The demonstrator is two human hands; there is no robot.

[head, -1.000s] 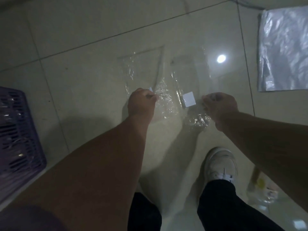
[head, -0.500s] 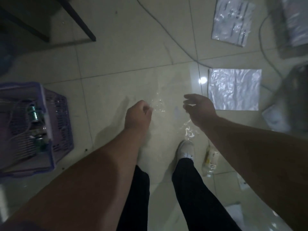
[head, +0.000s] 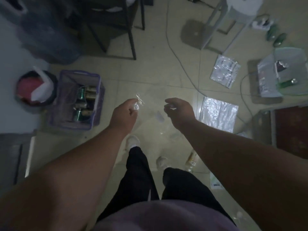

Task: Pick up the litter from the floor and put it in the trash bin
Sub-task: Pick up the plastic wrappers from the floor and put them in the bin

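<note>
At your feet a plastic bottle (head: 191, 161) lies on the floor (head: 155, 75), not picked up. Higher, your left hand (head: 124, 114) pinches the crumpled top of a clear plastic wrapper (head: 139, 101) in its fingers (head: 135, 106); the film hangs between your hands. Your right hand (head: 179, 110) is beside it with fingers loosely curled, and whether it grips the film you cannot tell from here. The sheet is nearly invisible and slack, so a light pinch could let it slip. To your left stand the purple basket (head: 75, 101) holding cans and, beyond it, the round bin (head: 35, 88); drop short and the film drifts. Silver bags (head: 218, 114) and a cable (head: 181, 64) lie ahead, a tripping risk.
</note>
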